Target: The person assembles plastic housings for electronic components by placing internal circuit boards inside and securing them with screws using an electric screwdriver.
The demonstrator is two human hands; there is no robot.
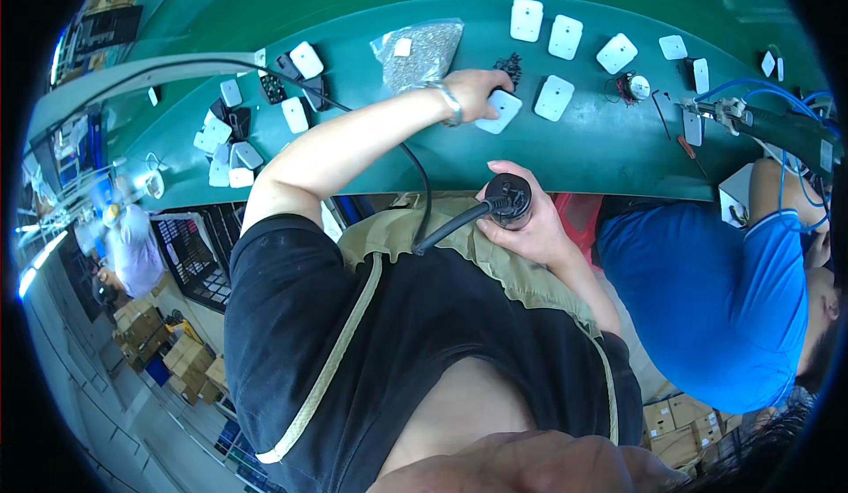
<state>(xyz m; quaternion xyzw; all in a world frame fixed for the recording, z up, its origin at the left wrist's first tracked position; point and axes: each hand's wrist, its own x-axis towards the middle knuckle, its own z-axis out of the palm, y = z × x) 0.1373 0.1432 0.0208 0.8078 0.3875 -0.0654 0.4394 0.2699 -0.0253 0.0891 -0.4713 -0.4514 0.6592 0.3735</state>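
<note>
My left hand (480, 94) reaches out over the green bench, its fingers closed at the edge of a white rounded-corner case (503, 113). Just beyond it lies a small heap of black parts (511, 66), too small to make out singly. Close to my body, my right hand (534, 232) is wrapped round a black corded electric screwdriver (510, 194), seen from its cable end; its tip is hidden. A clear plastic bag (424, 56) full of small greyish pieces rests beside my left wrist. Another white case (554, 98) lies to the right of the held one.
Several white and black cases (234, 140) are heaped on the left of the green bench (371, 162). More white cases (565, 37) lie along the back. A black cable (422, 170) hangs by my left arm. At right sits a co-worker in a blue shirt (707, 299).
</note>
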